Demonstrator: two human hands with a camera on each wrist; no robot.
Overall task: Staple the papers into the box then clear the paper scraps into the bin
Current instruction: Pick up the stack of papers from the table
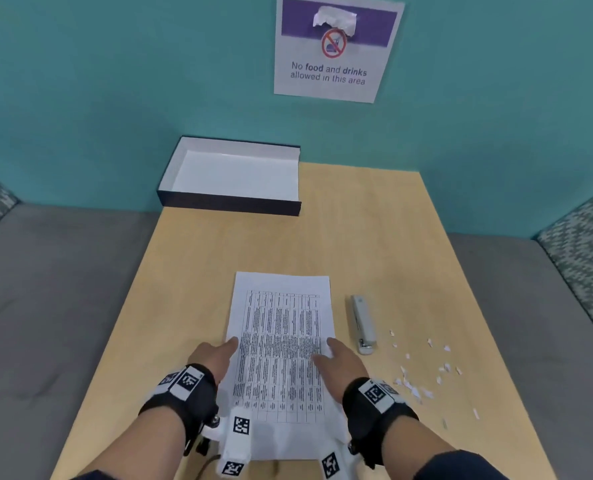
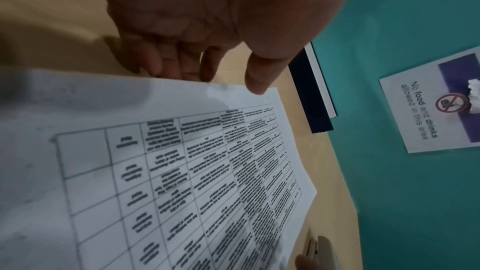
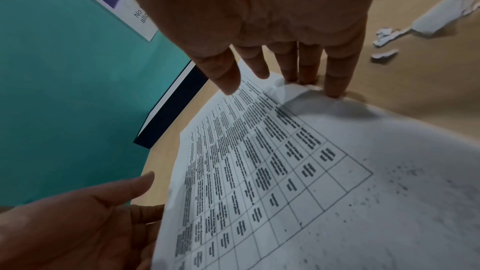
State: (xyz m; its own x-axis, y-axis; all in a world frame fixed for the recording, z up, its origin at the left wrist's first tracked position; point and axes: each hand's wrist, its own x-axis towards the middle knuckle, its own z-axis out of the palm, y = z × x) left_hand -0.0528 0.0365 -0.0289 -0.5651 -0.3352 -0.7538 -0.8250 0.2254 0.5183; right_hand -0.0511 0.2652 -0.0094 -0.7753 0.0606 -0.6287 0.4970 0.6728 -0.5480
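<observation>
A stack of printed papers [image 1: 279,348] with a table of text lies flat on the wooden table [image 1: 374,237], near its front edge. My left hand [image 1: 224,349] rests against the stack's left side; its fingers [image 2: 166,65] meet the paper edge and the thumb hovers above the sheet. My right hand [image 1: 329,353] touches the right side with straight fingers [image 3: 335,81], thumb above the sheet. A white stapler [image 1: 362,323] lies just right of the papers. White paper scraps [image 1: 416,375] are scattered further right. An open dark box [image 1: 229,204], white inside, stands at the table's far left.
A teal wall with a "No food and drinks" sign [image 1: 333,50] backs the table. Grey bench seats [image 1: 46,306] flank the table on both sides. No bin is in view.
</observation>
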